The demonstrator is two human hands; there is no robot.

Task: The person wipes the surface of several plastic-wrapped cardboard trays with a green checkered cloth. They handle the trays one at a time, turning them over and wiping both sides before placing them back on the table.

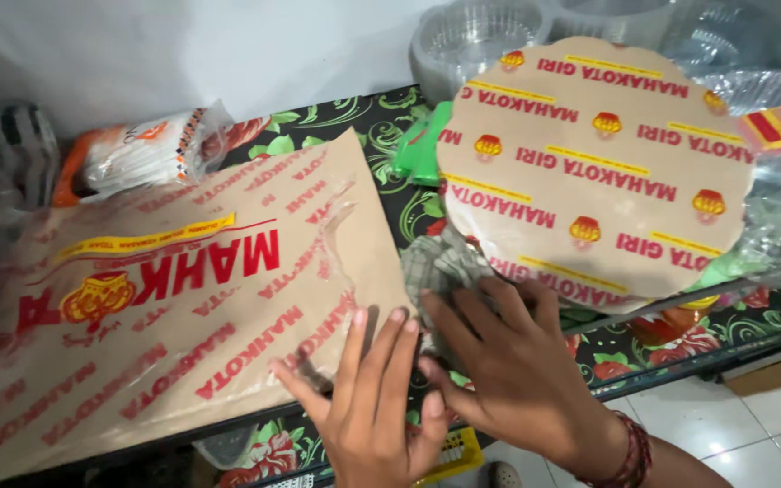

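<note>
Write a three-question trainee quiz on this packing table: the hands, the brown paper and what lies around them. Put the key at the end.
1. True or false: the right hand wears a band at the wrist.
2. What shape is the brown paper stack beside the clear plastic containers? A round, B square, C triangular.
3. What does the left hand rest on?

Key
1. True: a dark red wrist band shows.
2. A, round.
3. The corner of the plastic-wrapped pack of brown paper sheets; the right hand's fingers lie on a checked cloth beside it.
</note>
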